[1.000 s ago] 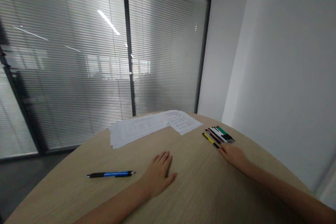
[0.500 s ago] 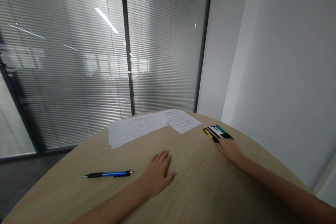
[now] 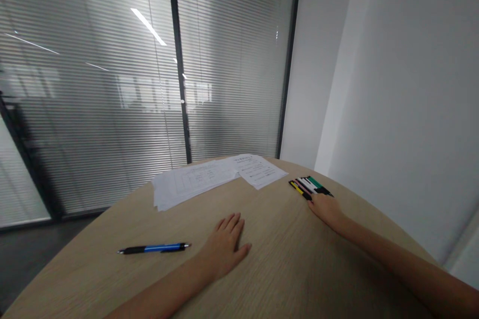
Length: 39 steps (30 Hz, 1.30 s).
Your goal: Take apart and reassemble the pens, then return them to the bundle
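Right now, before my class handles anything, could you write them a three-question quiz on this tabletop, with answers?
1. True or false: the left hand lies on the table, to the right of the blue pen.
2. Which colour is at the left end of the row of pens?
A. green
B. yellow
C. white
3. Which hand is at the near end of that row?

Key: 1. True. 2. B. 3. The right hand.

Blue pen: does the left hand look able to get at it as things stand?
Likely yes: the left hand lies open on the table beside the blue pen, with nothing visible between them.
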Available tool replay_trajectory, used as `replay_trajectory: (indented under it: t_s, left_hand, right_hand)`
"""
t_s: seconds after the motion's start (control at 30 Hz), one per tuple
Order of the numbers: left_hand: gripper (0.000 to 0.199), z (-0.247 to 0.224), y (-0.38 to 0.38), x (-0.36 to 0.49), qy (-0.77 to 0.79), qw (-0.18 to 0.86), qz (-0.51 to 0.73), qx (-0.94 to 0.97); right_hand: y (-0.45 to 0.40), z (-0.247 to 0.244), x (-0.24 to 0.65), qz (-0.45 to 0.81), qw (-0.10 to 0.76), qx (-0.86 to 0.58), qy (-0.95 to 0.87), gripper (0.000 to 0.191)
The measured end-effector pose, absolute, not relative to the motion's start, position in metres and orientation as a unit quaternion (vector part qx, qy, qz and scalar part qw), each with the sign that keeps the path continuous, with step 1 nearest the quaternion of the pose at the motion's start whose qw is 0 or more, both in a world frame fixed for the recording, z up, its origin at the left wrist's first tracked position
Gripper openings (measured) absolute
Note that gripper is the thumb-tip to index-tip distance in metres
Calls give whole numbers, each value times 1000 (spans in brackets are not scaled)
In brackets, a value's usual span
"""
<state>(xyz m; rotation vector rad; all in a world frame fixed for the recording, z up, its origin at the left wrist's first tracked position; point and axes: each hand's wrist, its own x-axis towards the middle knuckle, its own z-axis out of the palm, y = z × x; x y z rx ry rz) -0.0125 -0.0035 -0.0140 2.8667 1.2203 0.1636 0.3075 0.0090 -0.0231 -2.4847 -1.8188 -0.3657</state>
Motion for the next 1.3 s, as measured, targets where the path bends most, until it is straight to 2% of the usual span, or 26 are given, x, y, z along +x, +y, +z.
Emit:
replay_trajectory:
  t_s: [0.6,0.8,1.0,1.17,1.3]
  left_hand:
    - [60,-11,-5,-12,395,26,53,917]
    - [60,-11,-3,-12,392,28,60,917]
    - [60,-11,-4,-13,393,25,50,918]
    - [60,-4,-6,-12,391,11,33,920]
    - [57,7,-7,-14,381,-4,10,924]
  right_hand:
    - [-1,-11,311,-89,15,-809,-580,42]
    - [-11,4,297,-92,26,-788,-608,41]
    - [-27,-3,248,-87,55,-669,-736,27]
    - [-28,-23,226,-1,118,-505,-855,52]
    - [-27,-26,224,51,128,-486,-863,53]
